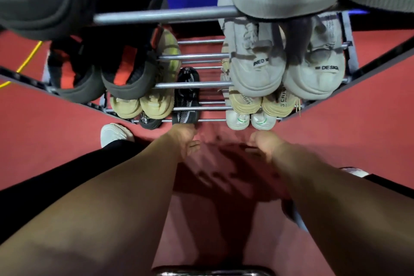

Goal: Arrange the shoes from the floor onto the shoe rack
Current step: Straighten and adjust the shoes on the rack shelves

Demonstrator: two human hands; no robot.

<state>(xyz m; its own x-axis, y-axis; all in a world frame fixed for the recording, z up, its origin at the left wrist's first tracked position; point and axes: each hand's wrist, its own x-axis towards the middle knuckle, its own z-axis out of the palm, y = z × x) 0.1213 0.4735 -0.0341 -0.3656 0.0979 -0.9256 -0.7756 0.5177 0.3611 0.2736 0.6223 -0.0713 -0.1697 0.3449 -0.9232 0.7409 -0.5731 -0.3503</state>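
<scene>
Looks like a late step of the task. On the tiers of the shoe rack [165,17], pairs already in rows; on the visible red floor [358,119], no loose shoe. On a middle tier, the grey sneakers [286,69], heels outward. On a low tier in front, a single black mesh shoe [186,96], lying across the bars.

Just at its heel, the left hand [187,141], grip relaxed and half open, holding nothing; cannot tell if touching the heel. Apart from it, the right hand [264,143], grip loosely curled, nothing in it.

Next, probably: set the black shoe straight or look for its partner, without pushing the beige pair [154,105] beside it.

Top tiers cut off by the upper edge, lower tiers partly covered by shoes above, both hands blurred.
</scene>
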